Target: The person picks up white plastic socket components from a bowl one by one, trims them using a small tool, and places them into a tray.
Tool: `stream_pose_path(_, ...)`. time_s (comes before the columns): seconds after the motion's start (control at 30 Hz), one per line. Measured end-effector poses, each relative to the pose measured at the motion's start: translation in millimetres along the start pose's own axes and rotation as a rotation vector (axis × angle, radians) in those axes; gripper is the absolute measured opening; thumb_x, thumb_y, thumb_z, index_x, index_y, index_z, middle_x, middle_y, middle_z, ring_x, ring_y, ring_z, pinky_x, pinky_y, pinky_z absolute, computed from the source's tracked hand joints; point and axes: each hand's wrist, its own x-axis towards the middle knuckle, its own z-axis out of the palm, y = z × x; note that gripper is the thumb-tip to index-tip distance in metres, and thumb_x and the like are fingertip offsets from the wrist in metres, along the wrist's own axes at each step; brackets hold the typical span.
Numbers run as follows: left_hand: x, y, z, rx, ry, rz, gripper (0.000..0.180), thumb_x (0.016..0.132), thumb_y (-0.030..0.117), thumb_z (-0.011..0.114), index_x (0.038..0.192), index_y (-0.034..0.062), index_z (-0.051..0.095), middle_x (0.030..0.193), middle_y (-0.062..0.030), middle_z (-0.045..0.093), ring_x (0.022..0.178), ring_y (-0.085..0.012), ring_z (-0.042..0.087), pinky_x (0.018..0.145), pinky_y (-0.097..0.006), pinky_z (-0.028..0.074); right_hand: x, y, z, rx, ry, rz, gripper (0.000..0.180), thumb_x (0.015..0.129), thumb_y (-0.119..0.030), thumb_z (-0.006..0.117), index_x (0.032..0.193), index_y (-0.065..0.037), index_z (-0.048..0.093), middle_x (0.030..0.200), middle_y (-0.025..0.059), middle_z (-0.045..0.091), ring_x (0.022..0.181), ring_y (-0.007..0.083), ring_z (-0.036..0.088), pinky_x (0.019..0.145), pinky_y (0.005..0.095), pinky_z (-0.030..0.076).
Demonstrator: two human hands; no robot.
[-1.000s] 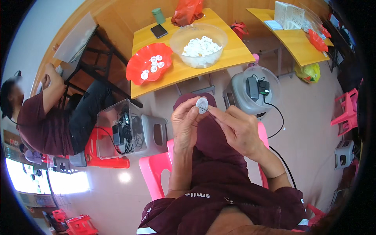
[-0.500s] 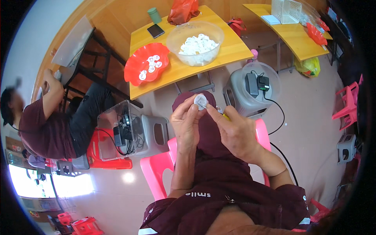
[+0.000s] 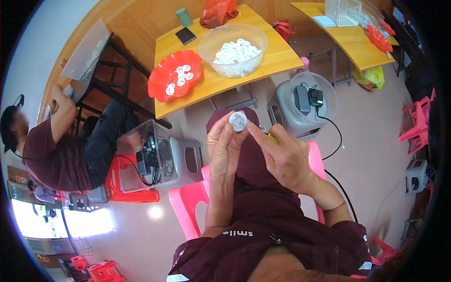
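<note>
A small white round part [image 3: 238,121] is held up over the lap, off the worktop [image 3: 277,58], between the two hands. The left hand [image 3: 224,148] is closed on the part from below and from the left, its fingertips [image 3: 229,128] pressed against the rim. The right hand [image 3: 282,157] is brought in from the right, its forefinger touching the part's right edge; a thin yellow object [image 3: 273,138] is gripped in the rest of that hand, and what it is cannot be told.

Past the knees, the yellow wooden worktop is seen. Near its front right corner a clear plastic bowl [image 3: 232,43] filled with white round parts is set. At its front left edge a red scalloped dish [image 3: 174,80] is placed, with a few of the same white parts in it. Toward the back edge a dark phone [image 3: 186,35], a green cup [image 3: 184,17] and a red bag [image 3: 218,11] are found.

Beside the worktop's right front leg a grey stool [image 3: 305,101] bearing black chargers is placed. To the left another person [image 3: 56,150] in a maroon top is seated on a red stool [image 3: 129,188].
</note>
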Motion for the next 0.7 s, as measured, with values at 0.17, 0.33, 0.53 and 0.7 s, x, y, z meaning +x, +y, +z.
stream_pose_path(0.17,-1,1,0,0.016,-0.001,0.007,0.023,0.087,0.009,0.055,0.108,0.0005,0.057,0.107,-0.0148,0.060,0.095,-0.0202,0.061,0.081,-0.034,0.054,1,1,0,-0.016,0.014,-0.014,0.043,0.074,-0.004,0.061,0.115,-0.015,0.059,0.065,0.0042,0.040,0.047,0.0175,0.048,0.040,0.0298,0.038)
stream_pose_path(0.33,-2,2,0,0.023,0.011,0.002,0.023,0.087,0.008,0.055,0.108,0.0000,0.056,0.107,-0.0153,0.060,0.095,-0.0203,0.061,0.080,-0.034,0.054,0,1,0,-0.003,0.032,-0.028,0.044,0.072,-0.004,0.061,0.114,-0.016,0.060,0.066,0.0040,0.041,0.047,0.0176,0.048,0.040,0.0302,0.039)
stream_pose_path(0.53,-4,2,-1,0.056,0.021,-0.003,0.023,0.087,0.006,0.054,0.108,-0.0005,0.056,0.107,-0.0153,0.060,0.095,-0.0207,0.061,0.079,-0.034,0.054,-2,-2,7,-0.117,0.000,-0.064,0.043,0.070,-0.007,0.057,0.112,-0.015,0.059,0.066,0.0028,0.041,0.048,0.0171,0.050,0.041,0.0291,0.044)
stream_pose_path(0.7,3,2,-11,0.155,0.071,0.078,0.026,0.088,0.007,0.052,0.111,-0.0041,0.052,0.104,-0.0165,0.060,0.093,-0.0240,0.061,0.079,-0.034,0.055,-1,-2,7,-0.129,-0.045,-0.007,0.040,0.072,-0.007,0.057,0.111,-0.014,0.058,0.068,0.0039,0.043,0.049,0.0185,0.052,0.042,0.0304,0.044)
